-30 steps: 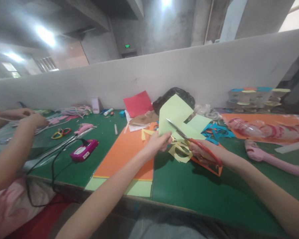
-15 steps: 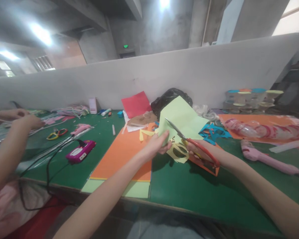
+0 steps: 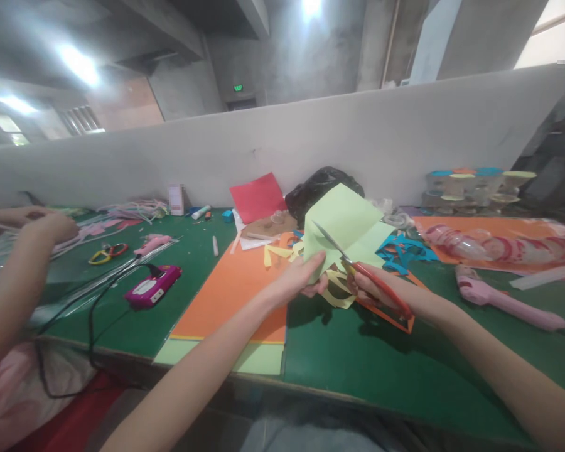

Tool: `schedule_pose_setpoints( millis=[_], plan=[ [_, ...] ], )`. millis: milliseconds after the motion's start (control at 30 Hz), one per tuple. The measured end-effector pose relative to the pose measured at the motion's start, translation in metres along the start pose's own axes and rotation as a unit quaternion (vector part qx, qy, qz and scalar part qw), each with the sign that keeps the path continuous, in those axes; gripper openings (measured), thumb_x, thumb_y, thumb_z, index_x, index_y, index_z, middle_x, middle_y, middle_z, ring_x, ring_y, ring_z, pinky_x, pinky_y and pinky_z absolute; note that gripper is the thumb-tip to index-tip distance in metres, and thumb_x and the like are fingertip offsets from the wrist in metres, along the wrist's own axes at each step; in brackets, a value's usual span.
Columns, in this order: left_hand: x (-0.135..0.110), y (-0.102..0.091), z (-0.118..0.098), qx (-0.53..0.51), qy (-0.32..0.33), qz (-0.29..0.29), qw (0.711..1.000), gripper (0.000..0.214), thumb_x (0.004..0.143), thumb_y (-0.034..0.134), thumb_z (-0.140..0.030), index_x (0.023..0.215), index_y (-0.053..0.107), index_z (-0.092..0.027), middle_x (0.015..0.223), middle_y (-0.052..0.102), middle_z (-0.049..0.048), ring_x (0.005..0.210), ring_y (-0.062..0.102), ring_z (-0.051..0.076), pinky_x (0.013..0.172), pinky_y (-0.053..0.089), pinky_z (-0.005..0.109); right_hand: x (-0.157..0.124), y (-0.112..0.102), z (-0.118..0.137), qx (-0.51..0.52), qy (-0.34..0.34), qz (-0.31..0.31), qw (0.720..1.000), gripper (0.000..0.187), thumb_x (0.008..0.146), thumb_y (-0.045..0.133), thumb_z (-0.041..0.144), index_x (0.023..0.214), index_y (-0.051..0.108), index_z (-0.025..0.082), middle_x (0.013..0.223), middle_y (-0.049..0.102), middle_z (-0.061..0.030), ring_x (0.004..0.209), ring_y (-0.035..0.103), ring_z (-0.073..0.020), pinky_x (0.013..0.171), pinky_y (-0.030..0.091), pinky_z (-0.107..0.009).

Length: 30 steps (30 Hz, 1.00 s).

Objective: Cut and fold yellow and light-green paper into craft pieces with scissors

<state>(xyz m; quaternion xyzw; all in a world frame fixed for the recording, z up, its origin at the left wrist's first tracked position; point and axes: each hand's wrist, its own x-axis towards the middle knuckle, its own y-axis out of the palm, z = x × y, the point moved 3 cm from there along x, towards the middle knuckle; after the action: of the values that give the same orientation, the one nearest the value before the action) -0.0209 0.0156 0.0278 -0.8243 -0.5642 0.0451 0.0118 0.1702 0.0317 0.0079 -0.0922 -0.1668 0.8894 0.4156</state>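
My left hand (image 3: 306, 276) pinches the lower left edge of a pale green sheet of paper (image 3: 348, 216), which is creased and tilted up above the table. Orange-red scissors (image 3: 381, 285) are in my right hand (image 3: 370, 289), fingers wrapped round the handles. Their blades lie across the front of the green sheet, pointing up and left; whether they bite into the paper I cannot tell. Under my hands lies a yellow paper offcut (image 3: 336, 295) with holes cut in it. Beside my right hand are blue paper scraps (image 3: 405, 251) and an orange offcut.
Orange sheets (image 3: 235, 295) lie left of my hands on the green table (image 3: 358, 370). A pink glue gun (image 3: 503, 298) rests at right, a purple device (image 3: 153, 287) with a black cable at left. A black plastic bag (image 3: 320, 185) sits behind. A co-worker's hands (image 3: 51, 226) work at far left.
The green sheet has shifted slightly right and turned a little, with my left hand moving along. The scissors' handles have come closer together. At far left the co-worker's hands moved slightly.
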Motion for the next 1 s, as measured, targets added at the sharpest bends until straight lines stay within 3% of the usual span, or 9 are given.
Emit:
schedule_pose_setpoints(
  millis=[267, 433, 600, 733, 833, 1000],
  plan=[
    [0.001, -0.003, 0.002, 0.003, -0.005, 0.011, 1.0, 0.053, 0.088, 0.046, -0.068, 0.07, 0.05, -0.018, 0.044, 0.049, -0.0038, 0.035, 0.028, 0.005, 0.042, 0.024, 0.022, 0.004, 0.001, -0.01, 0.038, 0.059, 0.0, 0.998, 0.048, 0.087, 0.053, 0.069, 0.083, 0.045, 0.022, 0.063, 0.05, 0.003, 0.049, 0.042, -0.0101, 0.04, 0.027, -0.02],
    [0.0, -0.003, 0.001, 0.026, -0.009, 0.013, 1.0, 0.05, 0.088, 0.048, -0.066, 0.071, 0.049, -0.019, 0.043, 0.051, -0.0035, 0.034, 0.029, 0.006, 0.04, 0.023, 0.021, -0.001, 0.004, 0.006, 0.021, 0.017, 0.014, 1.0, 0.048, 0.087, 0.052, 0.07, 0.082, 0.047, 0.022, 0.066, 0.047, 0.0023, 0.054, 0.039, -0.0111, 0.047, 0.033, -0.024],
    [0.0, -0.002, 0.003, 0.043, -0.011, 0.021, 0.999, 0.049, 0.089, 0.046, -0.065, 0.078, 0.055, -0.018, 0.044, 0.052, -0.0036, 0.034, 0.03, 0.007, 0.04, 0.025, 0.021, -0.002, 0.005, 0.018, 0.007, 0.005, -0.01, 1.0, 0.052, 0.082, 0.056, 0.072, 0.078, 0.045, 0.021, 0.062, 0.046, 0.003, 0.055, 0.038, -0.0106, 0.049, 0.033, -0.024],
    [0.0, -0.001, 0.003, 0.041, -0.012, 0.02, 0.999, 0.05, 0.09, 0.045, -0.065, 0.089, 0.06, -0.017, 0.045, 0.053, -0.0043, 0.035, 0.03, 0.007, 0.04, 0.025, 0.021, -0.001, 0.003, 0.013, -0.007, 0.048, -0.029, 0.998, 0.046, 0.083, 0.055, 0.065, 0.075, 0.043, 0.021, 0.055, 0.045, 0.004, 0.046, 0.039, -0.0095, 0.043, 0.031, -0.023],
    [0.0, -0.002, 0.002, 0.05, -0.006, 0.023, 0.998, 0.05, 0.091, 0.044, -0.064, 0.083, 0.059, -0.017, 0.045, 0.054, -0.0034, 0.035, 0.032, 0.007, 0.041, 0.026, 0.021, 0.0, 0.001, 0.007, -0.028, 0.083, -0.047, 0.995, 0.044, 0.085, 0.05, 0.063, 0.073, 0.04, 0.022, 0.052, 0.043, 0.0044, 0.04, 0.036, -0.009, 0.039, 0.027, -0.023],
    [-0.001, -0.002, 0.0, 0.063, -0.003, 0.032, 0.998, 0.05, 0.092, 0.043, -0.063, 0.069, 0.052, -0.018, 0.044, 0.053, -0.0024, 0.035, 0.033, 0.007, 0.041, 0.025, 0.022, 0.0, 0.002, 0.004, -0.025, 0.013, -0.02, 0.999, 0.051, 0.086, 0.05, 0.072, 0.079, 0.043, 0.022, 0.059, 0.043, 0.0037, 0.049, 0.038, -0.0105, 0.044, 0.031, -0.024]
  ],
)
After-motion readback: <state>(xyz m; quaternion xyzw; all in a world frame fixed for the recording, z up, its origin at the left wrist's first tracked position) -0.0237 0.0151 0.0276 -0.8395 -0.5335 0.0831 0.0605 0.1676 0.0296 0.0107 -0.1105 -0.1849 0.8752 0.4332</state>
